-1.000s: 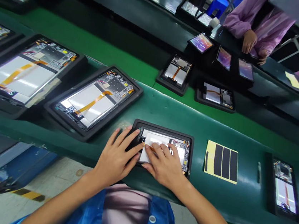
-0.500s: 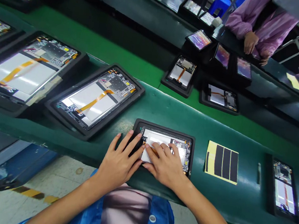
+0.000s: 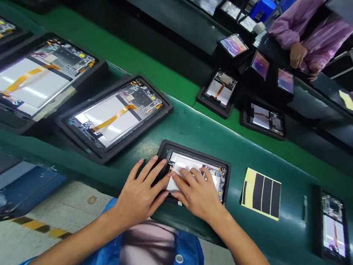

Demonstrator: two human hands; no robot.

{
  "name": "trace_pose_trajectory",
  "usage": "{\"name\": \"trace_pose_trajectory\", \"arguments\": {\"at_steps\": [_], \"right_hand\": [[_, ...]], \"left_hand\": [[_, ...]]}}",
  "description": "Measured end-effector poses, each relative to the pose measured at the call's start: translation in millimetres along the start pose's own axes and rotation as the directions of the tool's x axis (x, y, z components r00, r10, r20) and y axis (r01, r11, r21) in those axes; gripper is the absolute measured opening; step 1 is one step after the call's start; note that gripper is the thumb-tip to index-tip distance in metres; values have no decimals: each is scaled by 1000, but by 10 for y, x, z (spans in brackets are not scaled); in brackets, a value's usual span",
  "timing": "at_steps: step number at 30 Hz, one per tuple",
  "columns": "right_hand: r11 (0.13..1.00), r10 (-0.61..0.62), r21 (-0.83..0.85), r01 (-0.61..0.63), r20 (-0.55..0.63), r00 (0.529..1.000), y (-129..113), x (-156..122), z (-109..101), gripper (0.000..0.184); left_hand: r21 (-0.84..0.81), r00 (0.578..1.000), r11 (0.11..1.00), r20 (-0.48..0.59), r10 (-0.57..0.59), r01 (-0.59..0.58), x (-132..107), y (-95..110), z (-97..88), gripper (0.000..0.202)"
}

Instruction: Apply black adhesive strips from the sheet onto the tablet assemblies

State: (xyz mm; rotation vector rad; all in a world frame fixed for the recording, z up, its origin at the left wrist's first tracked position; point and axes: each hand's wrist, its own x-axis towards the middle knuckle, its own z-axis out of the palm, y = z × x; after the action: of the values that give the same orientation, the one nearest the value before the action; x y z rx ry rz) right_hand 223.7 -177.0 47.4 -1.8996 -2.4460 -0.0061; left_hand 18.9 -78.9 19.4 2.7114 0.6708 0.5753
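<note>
An opened tablet (image 3: 197,162) lies in a black tray (image 3: 193,148) in front of me, its inner side up, with a white battery area, an orange ribbon cable and circuit boards. My left hand (image 3: 140,190) rests at its left end, fingers spread, the index fingertip by the cable's left end. My right hand (image 3: 200,192) lies across the middle with fingers stretched out, covering most of the cable. Both index fingertips nearly meet. Below my right thumb a small white bit (image 3: 180,203) shows at the tray's near edge.
Right of the tray lies a yellow sheet with black adhesive strips (image 3: 261,194); farther right stands another tablet in a tray (image 3: 334,227). More opened tablets (image 3: 114,115) lie to the left. Trays (image 3: 219,90) sit on the green belt beyond. Across it, a person in pink (image 3: 312,33) works.
My right thumb has shifted slightly, and the small white bit now shows below it. Trays on the green belt have moved a little to the right. My left hand stays nearly still.
</note>
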Motion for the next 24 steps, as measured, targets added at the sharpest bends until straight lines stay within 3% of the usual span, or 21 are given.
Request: {"name": "trace_pose_trajectory", "arguments": {"at_steps": [14, 24], "right_hand": [[978, -207, -20, 208, 40, 978, 286, 106, -124, 36], [966, -258, -11, 260, 80, 963, 394, 195, -215, 36]], "left_hand": [[-60, 999, 998, -19, 26, -27, -33, -69, 31, 38], [-89, 1000, 996, -15, 22, -23, -51, -84, 79, 40]]}}
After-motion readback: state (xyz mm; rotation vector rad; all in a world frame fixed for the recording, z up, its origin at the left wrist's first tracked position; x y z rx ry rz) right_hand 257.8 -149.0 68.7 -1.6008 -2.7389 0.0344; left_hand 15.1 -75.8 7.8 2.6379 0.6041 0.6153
